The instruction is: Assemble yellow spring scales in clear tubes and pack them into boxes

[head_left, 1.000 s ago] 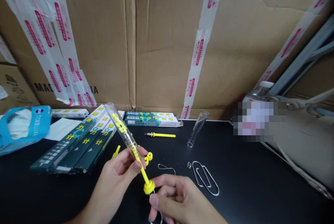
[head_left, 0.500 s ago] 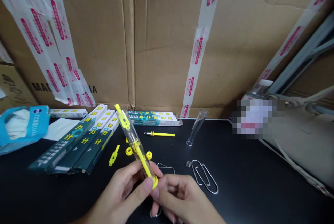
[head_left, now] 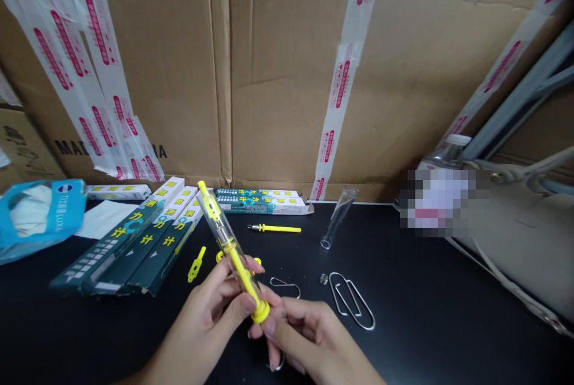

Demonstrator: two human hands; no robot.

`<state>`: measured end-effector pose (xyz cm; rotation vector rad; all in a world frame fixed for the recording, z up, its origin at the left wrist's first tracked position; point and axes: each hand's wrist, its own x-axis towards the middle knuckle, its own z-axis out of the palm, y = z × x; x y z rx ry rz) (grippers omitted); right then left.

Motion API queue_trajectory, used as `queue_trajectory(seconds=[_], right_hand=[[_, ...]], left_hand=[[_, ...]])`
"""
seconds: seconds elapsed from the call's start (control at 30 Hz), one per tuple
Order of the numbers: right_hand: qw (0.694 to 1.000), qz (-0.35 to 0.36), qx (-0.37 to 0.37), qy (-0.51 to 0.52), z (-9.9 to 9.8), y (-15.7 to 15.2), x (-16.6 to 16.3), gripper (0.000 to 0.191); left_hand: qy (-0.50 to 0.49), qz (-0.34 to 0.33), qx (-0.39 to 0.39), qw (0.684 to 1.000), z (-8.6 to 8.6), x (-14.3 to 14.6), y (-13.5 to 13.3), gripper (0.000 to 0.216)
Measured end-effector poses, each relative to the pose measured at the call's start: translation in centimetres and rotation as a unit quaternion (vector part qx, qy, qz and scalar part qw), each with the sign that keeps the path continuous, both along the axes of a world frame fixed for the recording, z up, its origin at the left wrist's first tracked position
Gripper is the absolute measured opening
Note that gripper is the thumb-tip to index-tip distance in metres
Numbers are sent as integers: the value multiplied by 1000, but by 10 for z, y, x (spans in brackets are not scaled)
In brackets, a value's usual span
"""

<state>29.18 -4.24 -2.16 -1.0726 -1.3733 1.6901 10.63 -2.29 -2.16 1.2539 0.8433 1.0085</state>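
My left hand (head_left: 219, 307) is closed around the lower part of a clear-tubed spring scale (head_left: 231, 248). It tilts with its top leaning left; a yellow rod and a yellow tab show inside. At its bottom end, a yellow cap (head_left: 260, 313) faces me. The fingers of my right hand (head_left: 305, 328) are closed, pinched at the edge of that cap. Below them a curved bit of metal wire (head_left: 280, 363) shows, mostly hidden by the fingers. Behind the hands lie yellow rings, partly covered, and a wire hook (head_left: 287, 284).
A yellow flat tab (head_left: 196, 265), a yellow rod with a metal tip (head_left: 275, 229), a clear tube (head_left: 338, 220) and a large paper clip (head_left: 352, 301) lie around. Printed boxes (head_left: 130, 241) sit left, beside a blue tissue pack (head_left: 69, 211). A bag (head_left: 506, 241) and bottle are right; cardboard (head_left: 278, 74) stands behind.
The spring scale has turned slightly, so its yellow cap now shows more fully. My left fingers have shifted and cover more of the yellow rings. The wire under my right hand moved slightly right.
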Motion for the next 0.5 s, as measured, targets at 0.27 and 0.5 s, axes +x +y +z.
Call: queue_trajectory(seconds=[0.27,0.5], right_hand=[[1000,-15,-8,9,1,-2,2,49],[998,-11,-17,53,3,-4,-1,53]], left_hand=[[78,10,34,996,7,1,3,50],[136,-15,86,987,8,-2,-1,53]])
